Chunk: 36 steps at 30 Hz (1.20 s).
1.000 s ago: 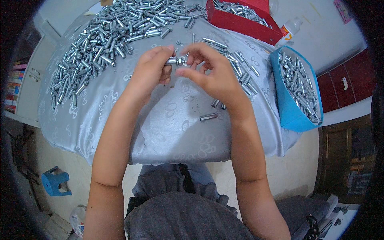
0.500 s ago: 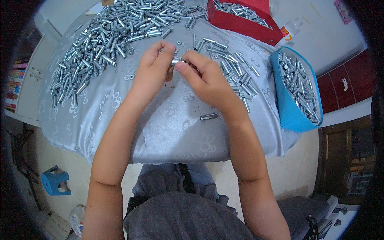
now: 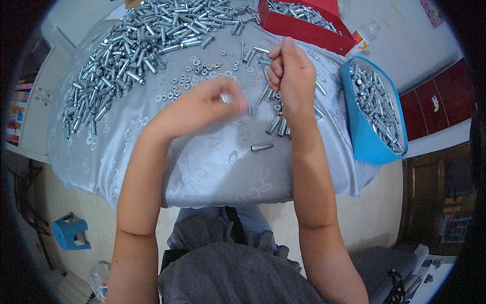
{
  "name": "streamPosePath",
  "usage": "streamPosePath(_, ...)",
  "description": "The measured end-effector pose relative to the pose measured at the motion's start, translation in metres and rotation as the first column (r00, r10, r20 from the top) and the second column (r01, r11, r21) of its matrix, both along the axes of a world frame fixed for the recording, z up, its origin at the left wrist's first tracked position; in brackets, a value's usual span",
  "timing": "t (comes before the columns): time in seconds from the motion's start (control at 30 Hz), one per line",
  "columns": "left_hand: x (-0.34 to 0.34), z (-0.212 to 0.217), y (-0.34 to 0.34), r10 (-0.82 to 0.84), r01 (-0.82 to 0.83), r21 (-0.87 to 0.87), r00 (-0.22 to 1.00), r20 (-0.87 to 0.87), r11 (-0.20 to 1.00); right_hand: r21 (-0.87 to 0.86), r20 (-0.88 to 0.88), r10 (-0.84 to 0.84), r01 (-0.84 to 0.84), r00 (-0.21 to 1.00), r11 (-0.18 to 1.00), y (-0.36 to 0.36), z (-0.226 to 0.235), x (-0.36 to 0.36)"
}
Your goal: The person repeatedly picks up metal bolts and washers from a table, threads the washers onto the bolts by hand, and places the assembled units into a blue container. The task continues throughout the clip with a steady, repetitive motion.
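Note:
My left hand [image 3: 200, 107] hovers over the middle of the table, smeared by motion, its thumb and fingers pinched together. A bit of shiny metal, seemingly a sleeve anchor bolt [image 3: 249, 108], shows at its fingertips. My right hand [image 3: 297, 76] is raised to the right, fingers curled in and thumb up; whatever it may hold is hidden. Beneath it lie several loose anchor bolts [image 3: 274, 124], partly covered by the hand and wrist. Small nuts and washers [image 3: 196, 71] are scattered beyond my left hand. One metal sleeve [image 3: 261, 146] lies alone nearer me.
A large heap of anchor bolts [image 3: 136, 50] covers the far left of the silvery tablecloth [image 3: 212, 177]. At the far right stand a red box [image 3: 283, 24] and a blue fabric bin [image 3: 362, 137], both holding bolts. Behind them is a bottle [image 3: 365, 36]. A blue stool [image 3: 70, 232] stands on the floor.
My hands, together on a metal piece before, have come apart. The right has moved right and up over the loose bolts; the left has dropped nearer me, uncovering the nuts and washers.

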<state>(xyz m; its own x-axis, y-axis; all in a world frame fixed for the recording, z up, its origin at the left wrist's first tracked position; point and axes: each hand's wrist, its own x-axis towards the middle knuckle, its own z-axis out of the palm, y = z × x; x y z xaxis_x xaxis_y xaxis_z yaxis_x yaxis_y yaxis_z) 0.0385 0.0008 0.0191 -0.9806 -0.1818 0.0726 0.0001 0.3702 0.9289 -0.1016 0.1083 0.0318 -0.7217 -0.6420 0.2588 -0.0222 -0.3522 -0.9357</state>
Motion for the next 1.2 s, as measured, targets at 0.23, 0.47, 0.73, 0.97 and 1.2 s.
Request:
streamPosePath(0.23,-0.009,0.008,-0.025,0.206,-0.090,0.521,0.964,-0.169,0.849,-0.029,0.015,-0.066,0.066,0.998,0.997,0.005,0.002,-0.007)
streamPosePath(0.47,-0.006,-0.021,-0.053,0.689,-0.172,0.982,0.722,0.071,0.079,-0.026,0.015,-0.091,0.092,0.996,0.995,-0.001,-0.002,-0.008)
streamPosePath(0.73,-0.007,-0.012,-0.045,0.787,-0.312,0.922,0.616,0.012,0.230,0.026,-0.060,-0.178,0.180,0.982,0.983,0.003,0.000,-0.014)
streamPosePath(0.97,-0.006,-0.004,-0.043,0.848,-0.514,0.771,0.527,-0.062,0.376,0.422,-0.540,-0.162,0.433,0.826,0.797,0.014,-0.010,-0.036)
streamPosePath(1.2,-0.006,-0.001,-0.040,0.865,-0.586,0.698,0.492,-0.098,0.412,0.593,-0.692,0.041,0.535,0.721,0.601,0.021,-0.017,-0.036)
